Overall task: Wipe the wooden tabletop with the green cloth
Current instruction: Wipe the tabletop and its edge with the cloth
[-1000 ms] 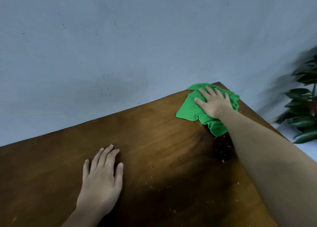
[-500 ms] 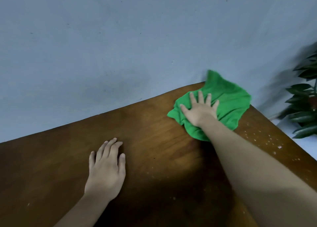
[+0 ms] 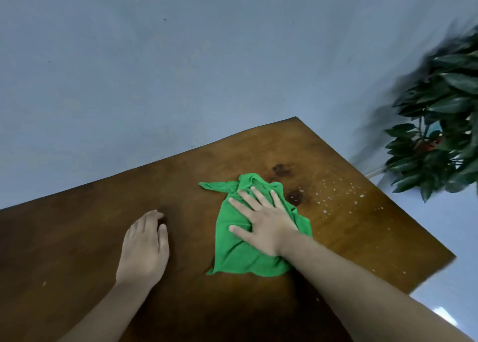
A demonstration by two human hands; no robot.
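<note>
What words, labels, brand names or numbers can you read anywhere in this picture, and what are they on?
None: no readable text shows anywhere.
The green cloth under the right hand shows no tag or print.
The wooden tabletop, where the left hand rests, bears only stains and pale crumbs.
The wall and the plant carry no sign.

A: What is taking up room on the wooden tabletop?

B: The green cloth is lying mid-table under the flat right hand, and the left hand is resting palm-down just beside it.

A: Anything lying open?

B: The far corner, dotted with pale crumbs. A leafy plant is standing off the table's right edge.
</note>
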